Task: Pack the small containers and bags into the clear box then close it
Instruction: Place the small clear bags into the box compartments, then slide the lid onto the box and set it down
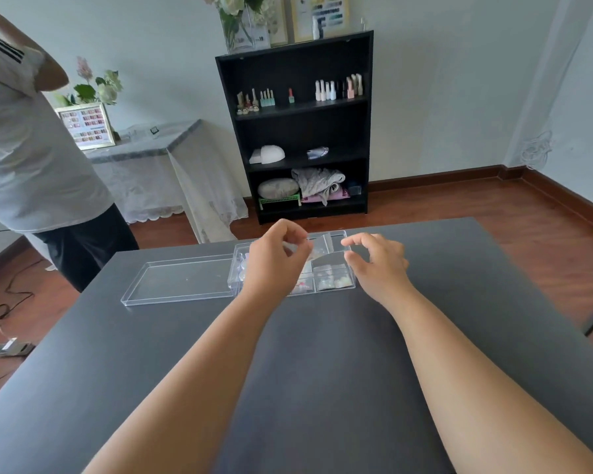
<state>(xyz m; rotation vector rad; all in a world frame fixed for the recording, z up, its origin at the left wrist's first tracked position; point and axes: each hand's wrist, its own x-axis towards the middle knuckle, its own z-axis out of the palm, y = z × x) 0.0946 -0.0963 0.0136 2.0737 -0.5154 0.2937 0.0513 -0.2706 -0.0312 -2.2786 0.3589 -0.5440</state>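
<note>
At the far side of the dark table [322, 336] the clear box [336, 283] is seen lying open, with small bags [332, 280] already packed into its near right compartments. Its lid [182, 280] is laid flat just to the left, touching the box's side. Over the box the left hand [274, 258] is held with fingers curled and pinched on what looks like a small clear bag [319, 246], though that cannot be told for certain. The right hand [377, 260] is poised above the box's right end, fingers half open, nothing gripped.
</note>
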